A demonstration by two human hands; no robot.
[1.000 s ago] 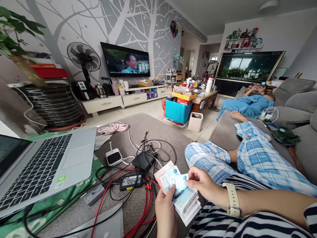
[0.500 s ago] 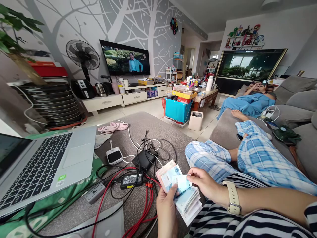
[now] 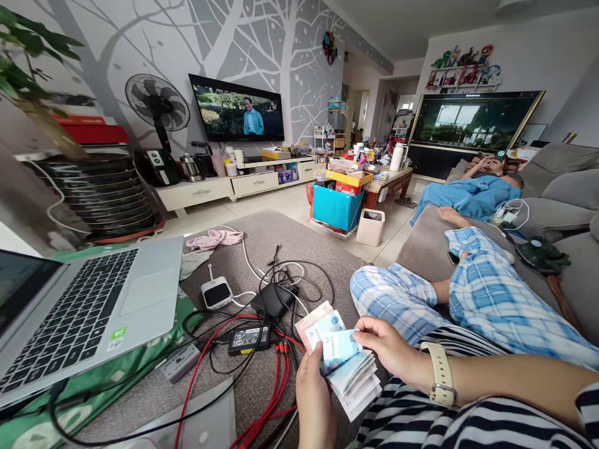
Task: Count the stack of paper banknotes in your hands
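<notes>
Banknotes point(image 3: 344, 350) in L grip point(image 3: 312, 390), R grip point(image 3: 390, 346); blk pot point(image 3: 98, 196) w/ plant point(image 3: 53, 128).

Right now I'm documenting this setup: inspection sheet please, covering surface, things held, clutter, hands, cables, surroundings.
Surface: brownish-grey upholstered surface
Things held: fanned banknotes, bluish and pinkish
Clutter: laptop, pink cloth, small white device with dark screen
Hands: left hand grips the banknotes; right hand pinches one by its edge
Cables: red, black and white cables, partly tangled, around a black power adapter
Surroundings: television, fan; another person under a blue blanket
</notes>
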